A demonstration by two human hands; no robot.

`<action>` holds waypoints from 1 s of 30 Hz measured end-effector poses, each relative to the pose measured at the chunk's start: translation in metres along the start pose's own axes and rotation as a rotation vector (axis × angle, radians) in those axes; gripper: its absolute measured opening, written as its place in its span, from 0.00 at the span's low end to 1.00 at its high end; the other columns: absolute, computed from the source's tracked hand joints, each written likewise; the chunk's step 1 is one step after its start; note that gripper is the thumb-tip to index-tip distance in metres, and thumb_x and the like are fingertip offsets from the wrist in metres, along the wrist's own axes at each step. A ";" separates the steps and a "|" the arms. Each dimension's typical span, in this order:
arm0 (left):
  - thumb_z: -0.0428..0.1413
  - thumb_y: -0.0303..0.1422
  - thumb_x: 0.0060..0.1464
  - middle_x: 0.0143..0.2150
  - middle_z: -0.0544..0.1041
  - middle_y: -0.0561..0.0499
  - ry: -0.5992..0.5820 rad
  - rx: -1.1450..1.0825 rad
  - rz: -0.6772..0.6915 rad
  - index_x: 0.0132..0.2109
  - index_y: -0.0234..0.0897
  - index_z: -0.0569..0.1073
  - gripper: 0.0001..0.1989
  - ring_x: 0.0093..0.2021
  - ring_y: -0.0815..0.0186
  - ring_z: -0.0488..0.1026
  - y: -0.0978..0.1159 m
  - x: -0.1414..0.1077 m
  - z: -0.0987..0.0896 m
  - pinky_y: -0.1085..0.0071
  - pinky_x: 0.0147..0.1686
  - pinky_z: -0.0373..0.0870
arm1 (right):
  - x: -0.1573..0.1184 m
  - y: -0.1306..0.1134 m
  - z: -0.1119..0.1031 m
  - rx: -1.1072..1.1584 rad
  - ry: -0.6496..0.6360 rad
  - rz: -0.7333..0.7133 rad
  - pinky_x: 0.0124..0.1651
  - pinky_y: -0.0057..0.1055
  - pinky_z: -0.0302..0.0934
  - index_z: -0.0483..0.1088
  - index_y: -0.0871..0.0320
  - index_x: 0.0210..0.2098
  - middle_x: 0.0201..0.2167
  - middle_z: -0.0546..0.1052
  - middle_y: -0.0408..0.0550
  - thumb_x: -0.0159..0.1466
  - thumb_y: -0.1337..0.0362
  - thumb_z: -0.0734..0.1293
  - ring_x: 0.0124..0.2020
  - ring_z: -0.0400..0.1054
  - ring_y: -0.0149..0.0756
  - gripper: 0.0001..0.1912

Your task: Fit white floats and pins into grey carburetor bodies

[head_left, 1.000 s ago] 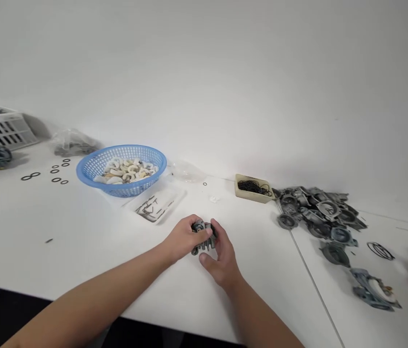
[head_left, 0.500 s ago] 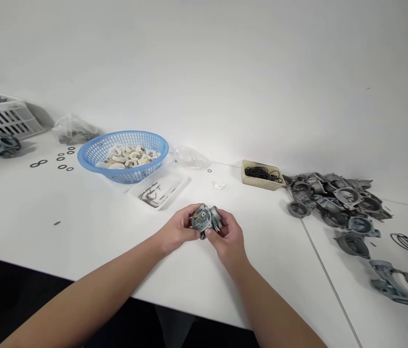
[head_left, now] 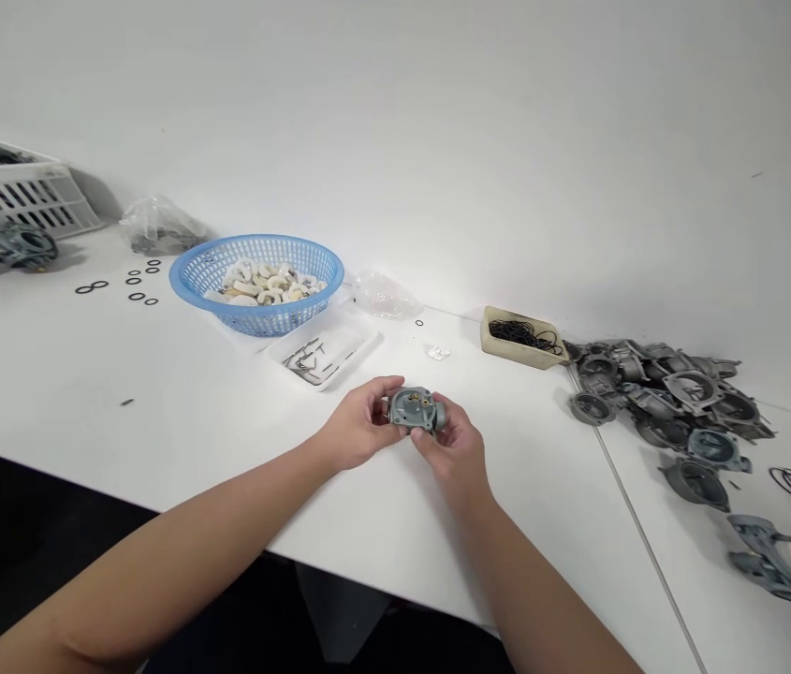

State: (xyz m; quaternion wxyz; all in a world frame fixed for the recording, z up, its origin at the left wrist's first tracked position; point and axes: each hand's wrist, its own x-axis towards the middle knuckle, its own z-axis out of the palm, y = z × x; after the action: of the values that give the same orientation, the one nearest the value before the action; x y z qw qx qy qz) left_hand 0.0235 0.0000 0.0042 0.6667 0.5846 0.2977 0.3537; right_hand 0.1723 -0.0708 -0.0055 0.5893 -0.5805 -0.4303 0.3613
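A grey metal part (head_left: 412, 408) with small brass fittings in its round, open-faced top is held between both hands, above the white table. My left hand (head_left: 365, 426) grips its left side, thumb at the front edge and fingers behind. On the right side my right hand (head_left: 457, 451) closes round it, the thumb on the near edge. Behind the hands lies a small white scrap (head_left: 438, 353). A shallow white tray (head_left: 339, 367) with thin dark pins sits beyond my left hand.
A blue basket (head_left: 186, 284) of white curved pieces stands back left, beside a plastic bag (head_left: 163, 227) and white crate (head_left: 82, 208). Black rings fill a cream box (head_left: 522, 351). Grey metal castings (head_left: 691, 388) are piled on the right.
The metal part has been tilted and turned in both hands, so its round face points more upward. The view has shifted a little, and the hands still grip the part.
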 end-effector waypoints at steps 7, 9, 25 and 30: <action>0.66 0.28 0.38 0.43 0.74 0.44 -0.029 -0.027 -0.018 0.53 0.34 0.63 0.33 0.40 0.63 0.72 0.004 0.003 -0.001 0.67 0.39 0.67 | -0.001 -0.006 0.000 0.002 0.009 0.000 0.43 0.42 0.66 0.69 0.58 0.39 0.36 0.77 0.48 0.48 0.58 0.74 0.38 0.71 0.44 0.21; 0.66 0.28 0.37 0.44 0.74 0.44 -0.037 -0.118 -0.027 0.52 0.35 0.64 0.33 0.39 0.64 0.73 0.003 0.004 -0.002 0.68 0.38 0.67 | -0.004 -0.008 0.000 0.060 0.031 -0.031 0.40 0.39 0.66 0.66 0.57 0.38 0.35 0.76 0.47 0.48 0.59 0.74 0.36 0.71 0.41 0.20; 0.61 0.27 0.39 0.50 0.72 0.45 0.022 -0.493 -0.073 0.49 0.38 0.70 0.25 0.48 0.58 0.70 0.000 0.003 0.002 0.60 0.50 0.64 | -0.017 -0.013 0.017 -0.044 0.162 0.095 0.44 0.40 0.69 0.61 0.59 0.56 0.45 0.71 0.53 0.47 0.55 0.75 0.39 0.71 0.43 0.40; 0.60 0.32 0.48 0.48 0.73 0.47 0.034 -0.433 -0.122 0.53 0.42 0.65 0.24 0.48 0.60 0.70 0.000 -0.004 0.014 0.59 0.53 0.63 | -0.018 -0.012 0.030 -0.106 0.248 0.170 0.45 0.39 0.71 0.60 0.58 0.55 0.45 0.72 0.54 0.44 0.56 0.77 0.42 0.72 0.46 0.42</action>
State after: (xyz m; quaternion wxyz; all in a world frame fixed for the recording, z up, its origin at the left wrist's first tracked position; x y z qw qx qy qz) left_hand 0.0327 -0.0118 0.0066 0.7917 0.4027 0.2607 0.3783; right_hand 0.1370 -0.0767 0.0035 0.5737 -0.6853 -0.3219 0.3124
